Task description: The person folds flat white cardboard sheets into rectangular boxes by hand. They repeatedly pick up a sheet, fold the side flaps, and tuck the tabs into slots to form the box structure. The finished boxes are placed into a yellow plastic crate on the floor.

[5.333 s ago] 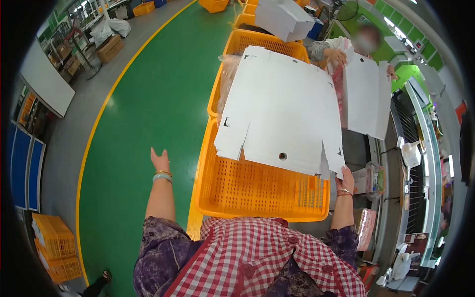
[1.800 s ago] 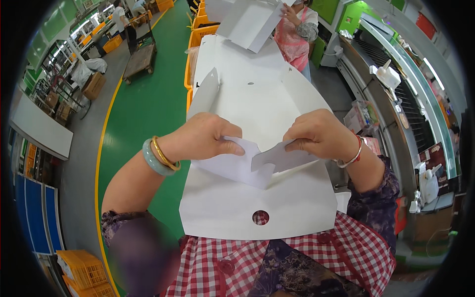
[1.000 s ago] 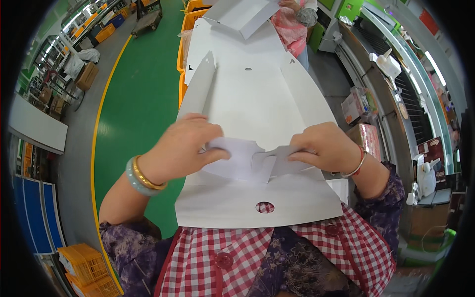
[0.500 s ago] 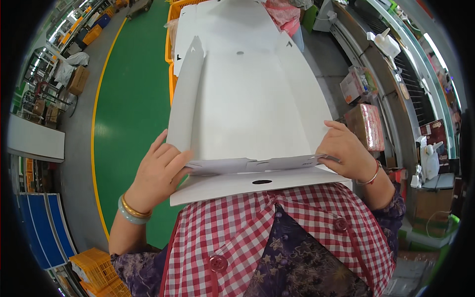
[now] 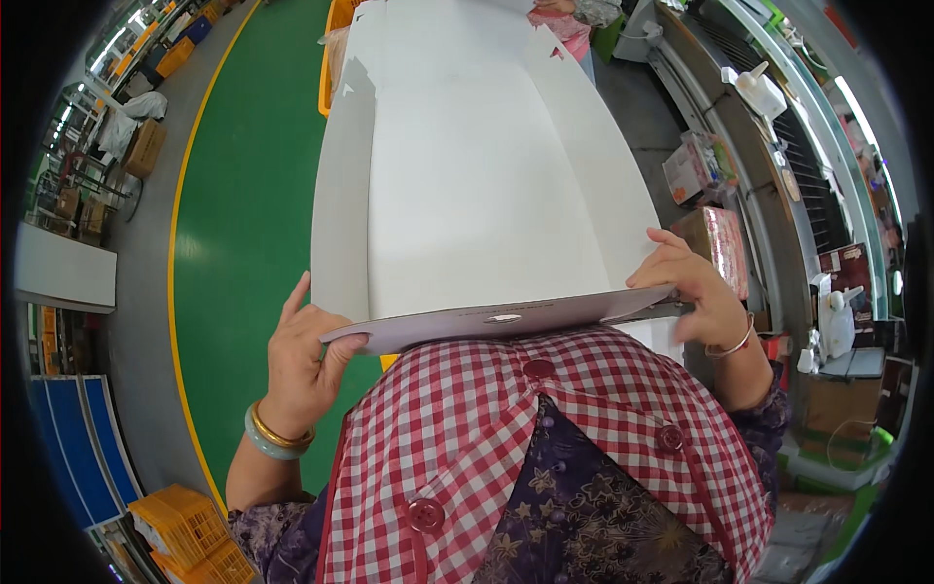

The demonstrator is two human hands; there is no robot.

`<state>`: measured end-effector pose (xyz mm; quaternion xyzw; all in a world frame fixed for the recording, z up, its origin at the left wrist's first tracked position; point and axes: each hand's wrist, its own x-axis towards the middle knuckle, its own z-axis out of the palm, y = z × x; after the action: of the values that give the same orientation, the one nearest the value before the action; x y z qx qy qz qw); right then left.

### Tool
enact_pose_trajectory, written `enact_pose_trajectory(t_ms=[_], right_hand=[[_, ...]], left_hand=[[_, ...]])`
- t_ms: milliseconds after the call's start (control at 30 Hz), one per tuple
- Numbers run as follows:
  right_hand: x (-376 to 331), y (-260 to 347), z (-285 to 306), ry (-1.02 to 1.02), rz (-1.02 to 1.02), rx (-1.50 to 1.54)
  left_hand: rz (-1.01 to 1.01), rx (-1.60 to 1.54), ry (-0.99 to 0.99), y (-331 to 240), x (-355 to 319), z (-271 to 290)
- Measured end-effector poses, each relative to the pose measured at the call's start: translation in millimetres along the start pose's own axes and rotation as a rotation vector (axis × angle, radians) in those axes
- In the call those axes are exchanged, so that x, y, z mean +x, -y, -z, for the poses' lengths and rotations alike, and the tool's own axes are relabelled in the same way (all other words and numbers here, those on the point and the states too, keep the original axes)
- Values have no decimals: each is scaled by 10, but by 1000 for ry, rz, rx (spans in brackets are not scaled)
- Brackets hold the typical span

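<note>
A long white cardboard box [image 5: 477, 185] lies open in front of me, its side walls standing up along the left and right. Its near end panel [image 5: 443, 328] is raised against my checked apron [image 5: 428, 419] and has an oval hole in the middle. At the near left corner, my left hand [image 5: 304, 360] pinches the panel's edge between thumb and fingers, with the index finger pointing up along the side wall. My right hand [image 5: 696, 292] is closed on the near right corner, fingers over the edge. Part of its grip is hidden.
An orange crate [image 5: 335, 60] stands beyond the box's left side. On the right are a wrapped pink-and-white package [image 5: 722, 248] and a workbench with a white bottle [image 5: 759, 90]. Yellow crates [image 5: 185, 526] stand at lower left. Someone's hand [image 5: 556, 6] shows at the far end.
The near flap has come up from lying toward me and now stands as the end panel. The side walls look more upright, and the box has shifted nearer.
</note>
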<state>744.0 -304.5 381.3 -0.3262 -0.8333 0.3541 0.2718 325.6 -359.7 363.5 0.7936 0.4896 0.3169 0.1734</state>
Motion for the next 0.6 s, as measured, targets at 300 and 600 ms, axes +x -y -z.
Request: enact_pose_trajectory(t_ms=[300, 600], right_hand=[[73, 76, -175, -114, -91, -30], [190, 284, -355, -260, -202, -178]], left_hand=[[228, -250, -271, -18, -65, -113], [558, -50, -114, -274, 137, 10]])
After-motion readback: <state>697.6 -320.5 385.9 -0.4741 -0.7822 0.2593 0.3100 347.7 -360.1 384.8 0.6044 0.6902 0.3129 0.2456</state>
